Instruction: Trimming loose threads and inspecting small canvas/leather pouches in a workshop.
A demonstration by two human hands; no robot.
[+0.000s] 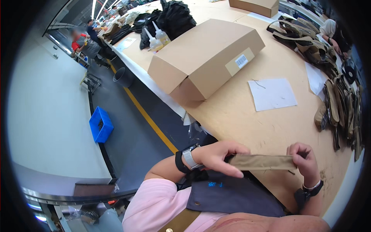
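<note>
Cloth strip, tan and narrow, has its left end hidden inside the left hand and its right end tucked behind the fingers of the right hand. A short dark thread shows just under that right end; whether it hangs from the strip or lies on the table is hard to tell. The pile of tan and dark pieces at the right is cut off by the dark rim, and the closed cardboard box hides part of the table behind it.

The left forearm comes in from the lower left, a watch at its wrist, the thumb stretched toward the right. The right forearm rises from the lower right, the wrist upright and the fingers curled.

Between them the strip is held nearly level over the near table edge, in front of the dark apron. The left thumb and fingers are partly spread around its left end; the right hand is nearly closed, pinching the other end.
</note>
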